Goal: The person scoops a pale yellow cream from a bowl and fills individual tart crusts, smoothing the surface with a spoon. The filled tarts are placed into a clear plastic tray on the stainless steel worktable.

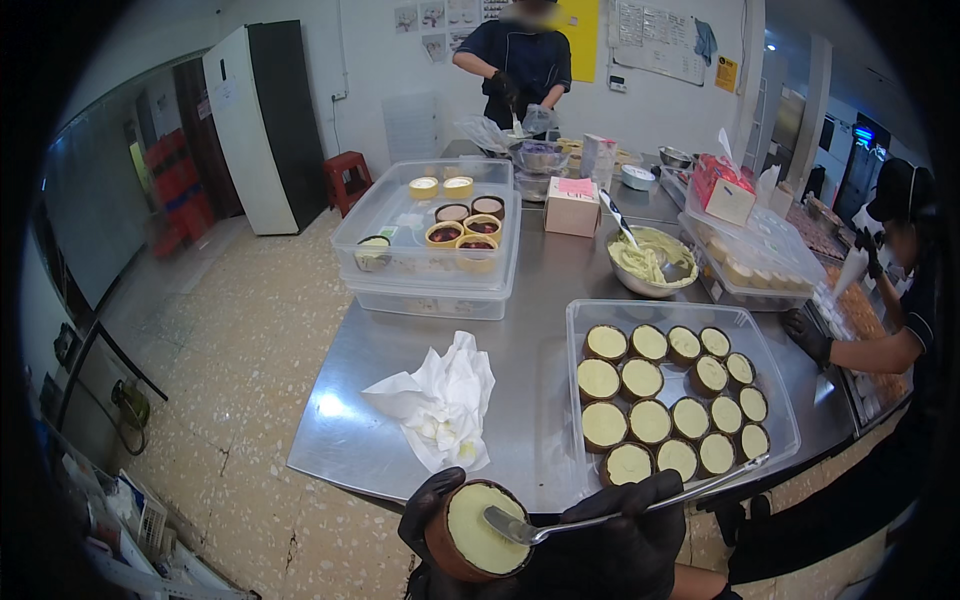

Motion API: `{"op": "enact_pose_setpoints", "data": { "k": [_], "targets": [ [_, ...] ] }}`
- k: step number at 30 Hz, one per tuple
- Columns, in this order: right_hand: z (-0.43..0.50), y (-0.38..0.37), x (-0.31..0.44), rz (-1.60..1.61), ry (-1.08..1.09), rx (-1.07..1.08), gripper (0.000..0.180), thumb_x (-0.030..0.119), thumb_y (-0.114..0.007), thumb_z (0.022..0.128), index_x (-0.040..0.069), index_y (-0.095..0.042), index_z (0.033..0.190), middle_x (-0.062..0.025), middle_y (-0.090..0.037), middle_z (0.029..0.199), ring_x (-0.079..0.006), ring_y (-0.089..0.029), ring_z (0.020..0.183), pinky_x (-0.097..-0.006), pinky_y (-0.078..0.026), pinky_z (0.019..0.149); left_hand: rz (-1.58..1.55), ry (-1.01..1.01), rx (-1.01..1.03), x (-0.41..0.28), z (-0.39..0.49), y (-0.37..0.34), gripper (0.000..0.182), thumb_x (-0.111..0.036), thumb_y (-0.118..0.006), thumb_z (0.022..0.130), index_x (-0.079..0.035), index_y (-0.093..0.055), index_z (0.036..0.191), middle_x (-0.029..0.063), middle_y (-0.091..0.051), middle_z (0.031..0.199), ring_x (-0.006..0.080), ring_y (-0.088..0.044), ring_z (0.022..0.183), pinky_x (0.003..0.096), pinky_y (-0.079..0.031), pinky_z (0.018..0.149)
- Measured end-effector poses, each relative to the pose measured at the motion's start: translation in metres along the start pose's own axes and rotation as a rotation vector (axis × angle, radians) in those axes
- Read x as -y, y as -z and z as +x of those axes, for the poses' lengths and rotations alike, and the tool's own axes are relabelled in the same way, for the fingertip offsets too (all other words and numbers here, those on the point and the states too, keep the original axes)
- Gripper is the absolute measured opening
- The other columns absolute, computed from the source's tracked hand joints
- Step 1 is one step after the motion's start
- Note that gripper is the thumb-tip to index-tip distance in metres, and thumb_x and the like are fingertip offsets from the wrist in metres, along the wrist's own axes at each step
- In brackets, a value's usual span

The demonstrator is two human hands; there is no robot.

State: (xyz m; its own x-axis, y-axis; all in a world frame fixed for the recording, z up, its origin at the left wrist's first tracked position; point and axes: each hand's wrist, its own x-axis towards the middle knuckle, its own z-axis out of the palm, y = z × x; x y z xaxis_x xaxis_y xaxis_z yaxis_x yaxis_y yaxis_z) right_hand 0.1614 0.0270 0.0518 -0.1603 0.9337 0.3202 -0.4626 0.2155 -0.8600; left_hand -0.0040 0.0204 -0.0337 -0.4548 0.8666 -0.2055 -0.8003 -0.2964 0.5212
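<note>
My left hand [433, 510], in a black glove, grips a brown tart shell [450, 544] filled level with pale green cream [480, 536]. The shell is tilted and held in front of the table's near edge. My right hand [637, 525], also gloved in black, holds a metal offset spatula [675, 501] whose blade lies on the cream. Beyond my right hand, a clear plastic bin [780, 405] holds several brown shells filled with the same cream [650, 420]. A steel bowl [654, 289] of pale green cream stands behind the bin, with a spatula [619, 217] standing in it.
Crumpled white paper towel [435, 405] lies on the steel table [337, 420]. Stacked clear bins [427, 300] with several tarts stand at the far left, beside a box [572, 206]. One co-worker [517, 67] works across the table; another [900, 315] on the right holds a piping bag [855, 266].
</note>
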Motion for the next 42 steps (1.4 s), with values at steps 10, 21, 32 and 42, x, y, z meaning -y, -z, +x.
{"op": "enact_pose_setpoints", "data": {
  "k": [10, 21, 32, 42],
  "targets": [
    [-0.002, 0.009, 0.012, 0.03, 0.263, 0.032, 0.023, 0.004, -0.057, 0.082, 0.008, -0.038, 0.094, -0.0165, -0.057, 0.083, -0.0237, -0.057, 0.074, -0.0334, -0.049, 0.067, -0.083, 0.14, 0.393, -0.001, 0.0, -0.026, 0.048, -0.025, -0.053, 0.084, -0.017, -0.03, 0.125, 0.0156, -0.044, 0.121, 0.04, -0.051, 0.102, 0.0505, -0.049, 0.08],
    [0.044, 0.16, 0.042, -0.228, 0.605, -0.618, 0.011, 0.015, -0.044, 0.092, 0.006, -0.046, 0.098, -0.0057, -0.055, 0.08, -0.0132, -0.052, 0.076, -0.026, -0.041, 0.072, 0.337, 0.009, 0.723, -0.016, 0.037, -0.062, 0.095, 0.0, -0.075, 0.056, -0.008, -0.021, 0.134, 0.0123, -0.033, 0.134, 0.0382, -0.038, 0.119, 0.0456, -0.038, 0.095],
    [0.051, 0.242, 0.048, -0.256, 0.641, -0.732, 0.009, 0.01, -0.046, 0.09, 0.007, -0.046, 0.099, -0.0063, -0.057, 0.082, -0.0138, -0.056, 0.073, -0.0255, -0.045, 0.067, 1.359, -0.83, 0.821, 0.003, 0.085, -0.125, 0.073, -0.012, -0.08, 0.048, -0.003, -0.042, 0.11, 0.0104, -0.039, 0.103, 0.023, -0.043, 0.101, 0.0348, -0.037, 0.09],
    [0.045, 0.249, 0.049, -0.038, 0.584, -0.736, 0.009, 0.008, -0.047, 0.089, 0.007, -0.044, 0.098, -0.0076, -0.059, 0.08, -0.0155, -0.057, 0.072, -0.026, -0.046, 0.069, 1.3, -0.328, 1.035, 0.093, 0.127, -0.184, 0.071, -0.012, -0.078, 0.053, -0.002, -0.041, 0.113, 0.0099, -0.05, 0.105, 0.0195, -0.049, 0.1, 0.0322, -0.042, 0.087]
  ]
}}
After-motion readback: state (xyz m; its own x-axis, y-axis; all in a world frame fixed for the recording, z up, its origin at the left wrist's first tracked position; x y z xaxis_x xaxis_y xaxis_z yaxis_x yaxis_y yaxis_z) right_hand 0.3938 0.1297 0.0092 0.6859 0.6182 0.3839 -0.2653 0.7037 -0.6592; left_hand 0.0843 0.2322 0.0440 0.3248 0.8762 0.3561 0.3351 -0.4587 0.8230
